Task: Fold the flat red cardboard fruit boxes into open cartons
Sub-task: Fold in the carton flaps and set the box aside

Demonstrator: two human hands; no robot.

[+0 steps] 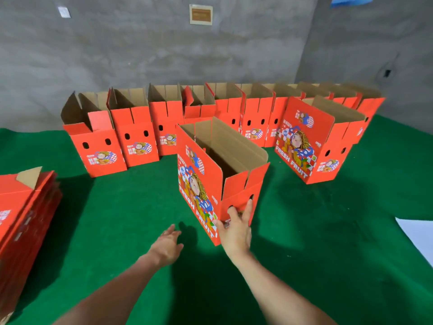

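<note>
Right hand (pixel 236 227) flat against near end panel of the open carton (pixel 220 174) standing mid green mat (pixel 140 266), fingers spread, not clamped; left hand (pixel 167 245) open, free, just left of it. Flat stack (pixel 25 214) cut off at left edge; back row of cartons (pixel 164 127) partly hidden behind each other.
</note>
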